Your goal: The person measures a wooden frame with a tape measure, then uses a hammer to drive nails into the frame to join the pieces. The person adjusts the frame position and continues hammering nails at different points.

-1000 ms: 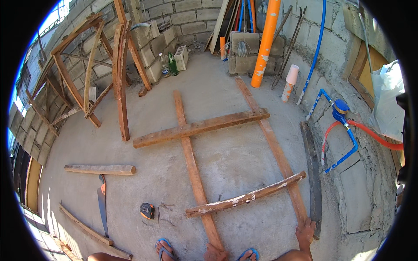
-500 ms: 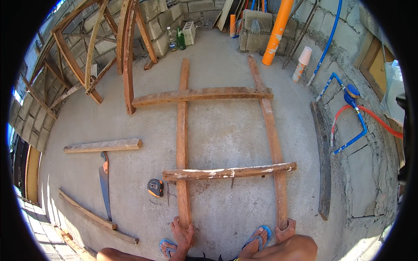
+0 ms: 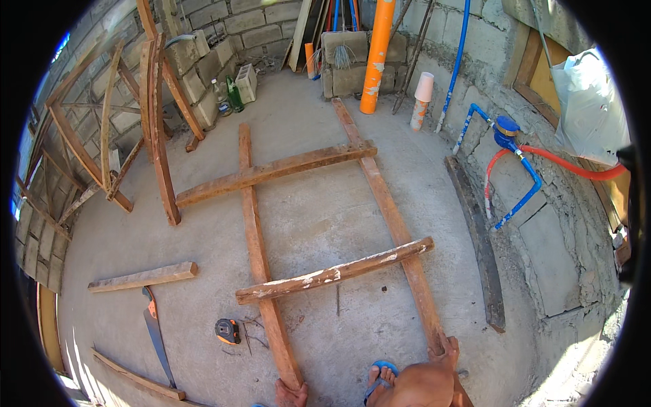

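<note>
Two long brown wooden boards lie on the concrete floor, running away from me side by side. My left hand (image 3: 291,393) is closed around the near end of the left board (image 3: 258,251), partly cut off by the lower picture edge. The near end of the right board (image 3: 397,210) is gripped by my right hand (image 3: 445,351), beside my raised knee. Across both boards lie two crosspieces: a plain brown one (image 3: 285,167) farther off and a white-smeared one (image 3: 339,273) nearer.
A tape measure (image 3: 227,331), a handsaw (image 3: 157,336) and short wood pieces (image 3: 144,277) lie left. Wooden frames (image 3: 159,129) lean at the far left. A dark plank (image 3: 477,244) and blue piping (image 3: 521,197) run along the right wall. Bottles (image 3: 234,95) and an orange pipe (image 3: 376,57) stand behind.
The view has turned, so the scene sits tilted and farther left. Both hands keep hold of the board ends; my left hand is now lower in the picture.
</note>
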Motion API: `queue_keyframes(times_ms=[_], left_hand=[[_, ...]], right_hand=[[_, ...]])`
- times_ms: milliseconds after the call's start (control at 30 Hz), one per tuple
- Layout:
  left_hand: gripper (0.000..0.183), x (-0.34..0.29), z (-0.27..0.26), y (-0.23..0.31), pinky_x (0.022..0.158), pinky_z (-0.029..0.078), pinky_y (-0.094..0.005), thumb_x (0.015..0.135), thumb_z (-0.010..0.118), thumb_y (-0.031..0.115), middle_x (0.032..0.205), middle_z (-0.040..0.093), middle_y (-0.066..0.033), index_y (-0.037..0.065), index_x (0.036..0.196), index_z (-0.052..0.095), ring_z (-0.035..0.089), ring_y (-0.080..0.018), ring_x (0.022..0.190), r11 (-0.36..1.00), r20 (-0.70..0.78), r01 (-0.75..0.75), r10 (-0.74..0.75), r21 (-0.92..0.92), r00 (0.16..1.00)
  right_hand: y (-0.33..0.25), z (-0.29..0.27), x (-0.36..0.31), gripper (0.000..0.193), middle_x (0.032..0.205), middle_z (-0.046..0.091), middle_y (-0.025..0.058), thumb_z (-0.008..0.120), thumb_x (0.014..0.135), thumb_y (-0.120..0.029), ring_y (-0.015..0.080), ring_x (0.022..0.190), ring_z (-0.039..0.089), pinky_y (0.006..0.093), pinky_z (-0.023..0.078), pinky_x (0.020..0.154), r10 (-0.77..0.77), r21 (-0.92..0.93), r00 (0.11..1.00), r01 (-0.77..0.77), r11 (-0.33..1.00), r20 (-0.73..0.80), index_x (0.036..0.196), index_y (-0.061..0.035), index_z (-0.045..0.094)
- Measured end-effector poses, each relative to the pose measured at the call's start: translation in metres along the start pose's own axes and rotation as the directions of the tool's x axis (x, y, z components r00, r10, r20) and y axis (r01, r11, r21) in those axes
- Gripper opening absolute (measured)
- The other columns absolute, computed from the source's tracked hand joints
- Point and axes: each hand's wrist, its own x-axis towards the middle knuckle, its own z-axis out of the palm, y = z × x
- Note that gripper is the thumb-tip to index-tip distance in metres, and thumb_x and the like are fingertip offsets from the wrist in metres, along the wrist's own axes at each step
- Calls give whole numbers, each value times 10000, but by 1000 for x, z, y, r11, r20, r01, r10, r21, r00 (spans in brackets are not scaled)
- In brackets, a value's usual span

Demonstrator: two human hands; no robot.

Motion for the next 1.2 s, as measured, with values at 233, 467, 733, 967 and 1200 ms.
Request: queue_keyframes(times_ms=[233,467,733,967,1200], left_hand=[[575,47,25,32,736,477,-528,656,817,305,911,563,-232,-4,1016,491,590,-457,861,991,-75,-81,90,105,993],[599,34,32,2,809,453,-511,653,801,231,990,528,-242,-8,1100,481,538,-448,925,982,-92,-188,187,-5,978],[813,55,11,-7,949,412,-529,655,786,197,1154,488,-269,-51,1326,400,490,-475,1070,961,-84,-274,270,-41,959],[971,44,23,10,1023,383,-526,653,839,236,1294,456,-303,-51,1426,324,460,-469,1196,937,-232,-328,347,118,909],[789,42,6,32,983,415,-514,706,810,163,1320,480,-295,-40,1352,403,480,-461,1204,997,-45,-31,34,67,998]], right_hand=[[16,12,52,695,875,588,123,821,565,-93,327,802,582,426,518,689,-99,11,995,99,995,-13,1243,-150,683],[-5,27,39,602,943,618,110,812,546,-39,331,889,619,418,537,755,70,34,962,-63,997,-265,1136,-124,732],[-33,44,27,511,1000,630,93,789,519,-7,318,966,623,404,530,839,205,172,940,-162,972,-272,1016,-117,746],[-29,24,26,539,1063,602,132,828,618,-134,346,1027,597,435,512,872,123,218,964,-71,973,-236,1128,-75,663],[-10,23,8,686,1251,476,169,870,573,-255,385,1184,475,495,449,970,377,-199,921,-354,914,93,1155,-23,590]])
